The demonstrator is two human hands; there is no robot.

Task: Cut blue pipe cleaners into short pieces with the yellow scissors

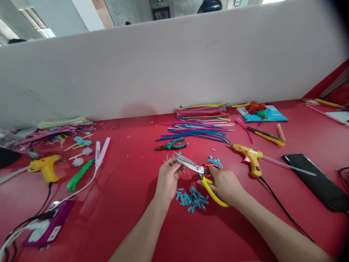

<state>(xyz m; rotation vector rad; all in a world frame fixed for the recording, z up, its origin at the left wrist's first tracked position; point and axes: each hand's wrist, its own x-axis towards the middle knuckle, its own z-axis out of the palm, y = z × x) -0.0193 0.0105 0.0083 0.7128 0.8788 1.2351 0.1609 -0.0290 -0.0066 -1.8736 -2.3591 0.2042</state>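
My right hand [224, 182] grips a pair of scissors [193, 165] with yellow and red handles, the blades a little apart and pointing left. At the blade tips, my left hand [169, 175] is closed in a pinch. What sits between its fingertips is too small and covered to make out. Below the scissors lies a pile of short blue fuzzy pieces [192, 199], which look like cut pipe cleaner. A smaller heap of blue pieces [215, 161] rests beyond my right hand. Tiny pale scraps are scattered on the red table [125, 203] around the blades.
Teal-handled pliers [171, 144] and bundled coloured pipe cleaners [201, 111] lie ahead. To the right are a yellow glue gun [252, 158] with its cord and a black phone [313, 178]. Leftward sit another glue gun [47, 168], a green cutter [80, 174] and a purple power strip [51, 225].
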